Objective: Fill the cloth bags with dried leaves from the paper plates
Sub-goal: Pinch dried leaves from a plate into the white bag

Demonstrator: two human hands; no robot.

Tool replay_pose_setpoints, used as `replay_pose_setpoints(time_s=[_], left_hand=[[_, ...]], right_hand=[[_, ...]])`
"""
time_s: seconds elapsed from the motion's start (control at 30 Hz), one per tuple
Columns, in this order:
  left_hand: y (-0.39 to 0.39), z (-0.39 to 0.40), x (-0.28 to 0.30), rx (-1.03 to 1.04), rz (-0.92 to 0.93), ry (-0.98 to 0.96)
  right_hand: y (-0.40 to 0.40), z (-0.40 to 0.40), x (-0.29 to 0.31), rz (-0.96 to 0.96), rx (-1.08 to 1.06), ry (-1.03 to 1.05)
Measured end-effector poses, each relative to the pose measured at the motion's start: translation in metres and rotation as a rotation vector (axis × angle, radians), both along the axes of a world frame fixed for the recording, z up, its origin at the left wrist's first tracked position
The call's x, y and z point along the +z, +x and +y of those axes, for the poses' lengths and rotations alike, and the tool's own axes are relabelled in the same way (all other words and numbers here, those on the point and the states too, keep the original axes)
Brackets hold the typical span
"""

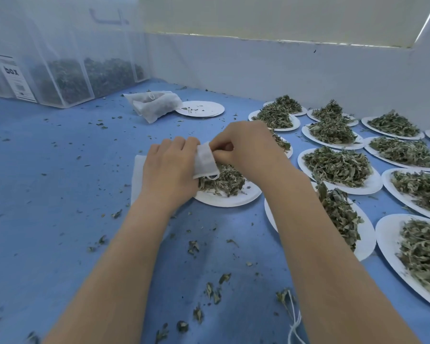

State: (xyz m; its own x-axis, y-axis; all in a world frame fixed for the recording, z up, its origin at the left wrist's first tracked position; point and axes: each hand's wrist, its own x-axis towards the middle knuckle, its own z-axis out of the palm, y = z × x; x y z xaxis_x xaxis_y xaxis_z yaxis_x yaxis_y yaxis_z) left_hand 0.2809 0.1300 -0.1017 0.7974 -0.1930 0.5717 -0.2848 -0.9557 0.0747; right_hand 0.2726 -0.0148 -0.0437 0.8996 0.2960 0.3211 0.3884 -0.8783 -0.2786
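Observation:
A small white cloth bag (205, 162) is held between both hands over a paper plate (233, 198) heaped with dried leaves (224, 181). My left hand (170, 167) grips the bag's left side. My right hand (247, 147) pinches its top edge with curled fingers. The bag's drawstring loop hangs down onto the leaves. A stack of flat white cloth bags (138, 175) lies under my left wrist. Filled cloth bags (154, 104) lie further back on the blue table.
Many paper plates of dried leaves (338, 167) cover the right side. An empty stack of plates (201, 109) sits behind. A clear plastic box (60, 70) with leaves stands at the back left. Leaf crumbs and a white string (296, 324) lie scattered on the blue cloth.

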Motion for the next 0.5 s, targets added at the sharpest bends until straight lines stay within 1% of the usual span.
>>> replay_pose_setpoints(time_s=[0.1,0.17,0.2,0.3,0.37,0.43,0.5], left_hand=[[0.001,-0.001,0.000,-0.001,-0.003,-0.070],[0.000,-0.001,0.000,-0.021,0.017,-0.197],[-0.001,-0.002,0.001,-0.038,0.026,-0.257],[-0.004,-0.003,0.001,-0.082,0.031,-0.405],[-0.006,-0.004,0.002,-0.103,0.021,-0.487],[-0.008,-0.005,0.002,-0.138,0.006,-0.513],[-0.009,-0.008,0.002,-0.156,0.016,-0.498]], right_hand=[[-0.003,0.002,-0.002,0.006,0.043,0.294],[-0.005,0.003,-0.004,0.048,0.074,0.454],[-0.006,0.003,-0.006,0.079,0.089,0.496],[-0.006,0.003,-0.009,0.171,0.144,0.534],[-0.007,0.004,-0.010,0.178,0.156,0.544],[-0.006,0.007,-0.010,0.134,0.129,0.516],[-0.006,0.012,-0.010,0.098,0.104,0.426]])
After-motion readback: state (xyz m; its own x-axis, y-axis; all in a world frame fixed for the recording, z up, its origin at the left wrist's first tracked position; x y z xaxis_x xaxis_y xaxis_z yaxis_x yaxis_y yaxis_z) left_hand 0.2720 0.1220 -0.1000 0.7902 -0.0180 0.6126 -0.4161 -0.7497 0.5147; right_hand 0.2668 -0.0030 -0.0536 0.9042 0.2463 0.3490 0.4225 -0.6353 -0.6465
